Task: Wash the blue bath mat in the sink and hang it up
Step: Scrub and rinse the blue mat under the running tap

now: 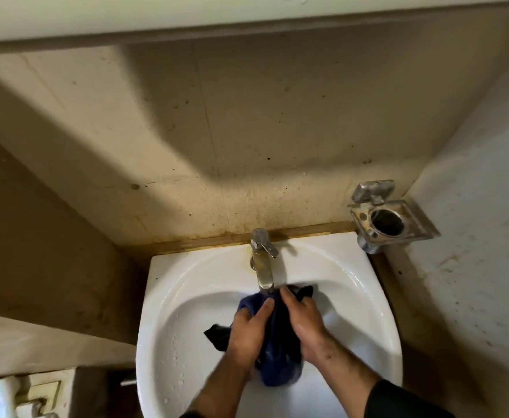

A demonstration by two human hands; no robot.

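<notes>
White sink [168, 297] carrying the bunched blue bath mat [277, 366] mid-basin, just below the faucet [262, 267]. Left hand [248, 333] and right hand [303, 321] both clenching the mat, grip tight around wet cloth.

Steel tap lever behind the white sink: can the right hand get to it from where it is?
Probably yes. The right hand grips the bunched blue bath mat just below the steel tap lever, and nothing lies between them. It would first have to let go of the mat.
</notes>
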